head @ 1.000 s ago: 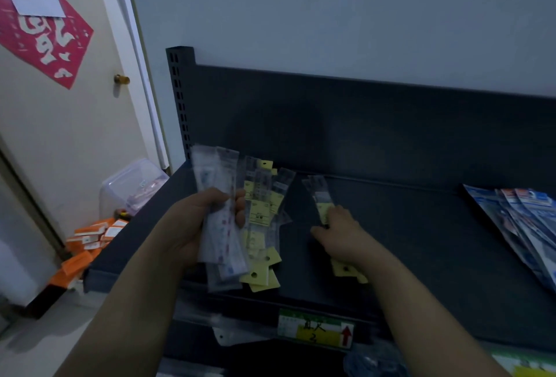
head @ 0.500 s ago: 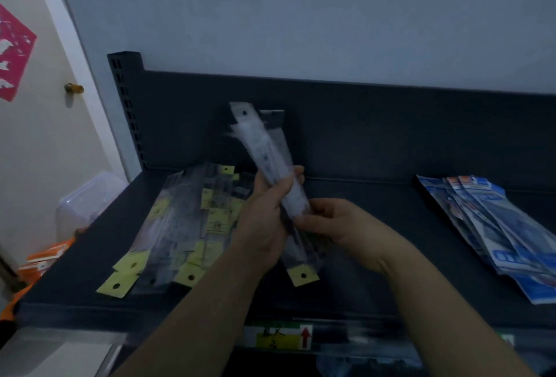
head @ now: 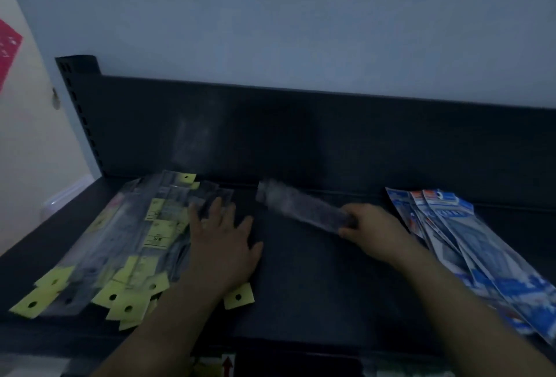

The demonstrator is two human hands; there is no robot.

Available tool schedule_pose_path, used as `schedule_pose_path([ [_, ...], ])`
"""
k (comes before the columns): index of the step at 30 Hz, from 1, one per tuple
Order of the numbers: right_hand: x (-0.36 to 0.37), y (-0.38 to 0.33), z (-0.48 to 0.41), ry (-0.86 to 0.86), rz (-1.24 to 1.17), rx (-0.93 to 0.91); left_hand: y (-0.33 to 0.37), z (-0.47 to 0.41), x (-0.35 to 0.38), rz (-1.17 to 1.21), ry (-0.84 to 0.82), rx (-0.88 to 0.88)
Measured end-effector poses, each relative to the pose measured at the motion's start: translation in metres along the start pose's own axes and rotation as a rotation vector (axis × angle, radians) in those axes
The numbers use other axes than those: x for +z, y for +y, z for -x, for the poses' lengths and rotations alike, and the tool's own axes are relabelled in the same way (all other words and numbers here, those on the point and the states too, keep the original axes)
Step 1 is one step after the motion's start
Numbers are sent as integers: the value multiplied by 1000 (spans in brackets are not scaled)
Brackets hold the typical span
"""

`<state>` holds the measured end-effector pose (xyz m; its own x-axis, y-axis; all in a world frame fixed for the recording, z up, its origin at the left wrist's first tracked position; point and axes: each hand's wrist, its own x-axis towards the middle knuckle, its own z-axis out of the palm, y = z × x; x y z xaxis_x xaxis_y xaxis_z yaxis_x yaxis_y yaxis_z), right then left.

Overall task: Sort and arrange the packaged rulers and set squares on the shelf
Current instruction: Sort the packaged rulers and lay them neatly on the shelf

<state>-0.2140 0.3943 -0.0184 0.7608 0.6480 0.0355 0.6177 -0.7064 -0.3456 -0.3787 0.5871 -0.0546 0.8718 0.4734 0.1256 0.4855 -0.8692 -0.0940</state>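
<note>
A pile of clear ruler packets with yellow hang tabs (head: 132, 244) lies on the left of the dark shelf (head: 316, 292). My left hand (head: 222, 244) rests flat on the pile's right edge, fingers spread. One yellow tab (head: 239, 297) pokes out beside my left wrist. My right hand (head: 371, 226) grips the near end of a few clear ruler packets (head: 298, 205), blurred, held low over the shelf's middle and pointing up-left. A fanned stack of blue-and-white packets (head: 469, 241) lies at the right, just beyond my right hand.
The shelf's dark back panel (head: 301, 136) rises behind everything, with a perforated upright (head: 78, 112) at its left. A clear plastic bin (head: 64, 196) stands off the shelf's left end. A price label with a red arrow (head: 227, 366) sits on the front edge.
The clear packets left my left hand and now sit in my right hand, lowered toward the shelf's middle. My left hand dropped flat onto the yellow-tabbed pile. The view shifted right.
</note>
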Motion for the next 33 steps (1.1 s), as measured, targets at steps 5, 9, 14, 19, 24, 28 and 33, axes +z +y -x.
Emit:
schedule_pose_path([
  [5, 17, -4, -18, -34, 16, -58, -18, -4, -2, -119, -55, -143],
  [9, 23, -20, -26, -30, 29, -105, -44, -5, -1, -100, -187, -274],
  [14, 32, -39, -32, -56, 23, -138, -71, -5, -3, -26, -317, -325],
  [19, 37, -50, -32, -54, 18, -132, -91, -3, 0, 43, -301, -295],
  [24, 41, -62, -33, -30, 1, -131, -109, -3, 1, 37, -304, -266],
  [28, 36, -63, -36, -12, -6, -121, -117, 0, 3, 63, -259, -224],
  [33, 35, -58, -35, -80, -4, -97, -117, 6, -6, 92, -169, -176],
])
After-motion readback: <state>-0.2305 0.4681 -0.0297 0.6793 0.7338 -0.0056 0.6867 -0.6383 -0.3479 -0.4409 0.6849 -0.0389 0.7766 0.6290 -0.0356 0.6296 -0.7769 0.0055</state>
